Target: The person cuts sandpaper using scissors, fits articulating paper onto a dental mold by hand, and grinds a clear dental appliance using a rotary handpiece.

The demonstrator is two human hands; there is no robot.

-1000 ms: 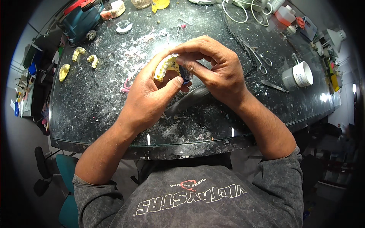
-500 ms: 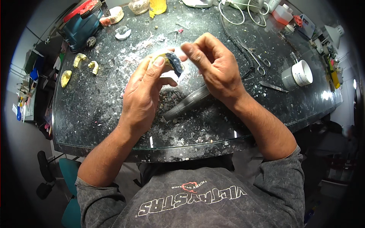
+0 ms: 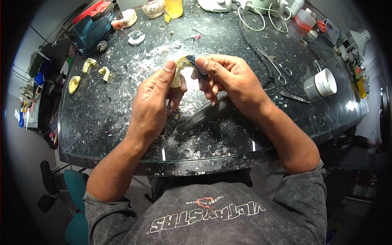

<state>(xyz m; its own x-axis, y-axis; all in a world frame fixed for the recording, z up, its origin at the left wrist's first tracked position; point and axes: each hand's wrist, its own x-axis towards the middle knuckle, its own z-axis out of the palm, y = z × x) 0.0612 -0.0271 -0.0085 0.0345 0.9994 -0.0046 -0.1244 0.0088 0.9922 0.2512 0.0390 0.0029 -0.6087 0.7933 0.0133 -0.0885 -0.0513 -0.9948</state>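
Above the middle of the bench, both hands hold a horseshoe-shaped dental cast [image 3: 182,62], yellow with a dark blue part along its right arm. My left hand [image 3: 152,96] is closed on the yellow end, thumb on top and fingers beneath. My right hand [image 3: 239,81] grips the dark blue side between thumb and fingers, covering much of it. Below the right hand lies a dark grey cylindrical handpiece [image 3: 202,116], its upper end hidden by that hand.
Yellow cast pieces [image 3: 74,84] lie at the left. On the right are scissors [image 3: 281,73], a metal blade [image 3: 295,97], a white tub [image 3: 325,81] and a coiled black cable [image 3: 263,57]. White debris covers the dark bench [image 3: 106,134]. A teal case [image 3: 92,32] stands far left.
My right hand has come down and left onto the cast, closing on its dark blue side. The cast has turned so its arch opens toward me, and my left thumb has shifted.
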